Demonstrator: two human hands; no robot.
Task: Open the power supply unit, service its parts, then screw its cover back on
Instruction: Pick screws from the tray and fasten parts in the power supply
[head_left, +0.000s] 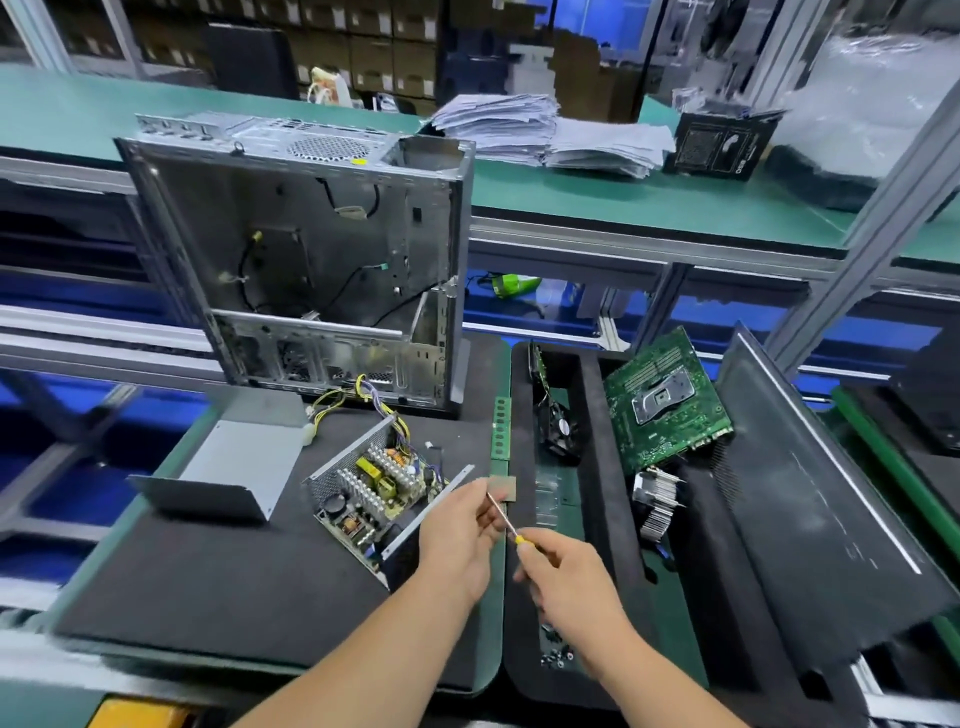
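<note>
The power supply unit (371, 486) lies open on the black mat, its circuit board, heat sinks and coils showing, with yellow and purple wires trailing toward the case. Its grey metal cover (228, 470) lies apart to the left. Just right of the unit, my left hand (460, 535) pinches the metal shaft of a small screwdriver (503, 517). My right hand (563, 582) grips the screwdriver's yellow handle. Both hands hover above the mat's right edge.
An empty computer case (322, 260) stands upright behind the unit. A RAM stick (501, 428) and a small chip (504, 486) lie by the mat edge. The foam tray (587, 519) on the right holds a motherboard (670, 400), fan, heat sink, side panel (810, 509) and loose screws (556, 652).
</note>
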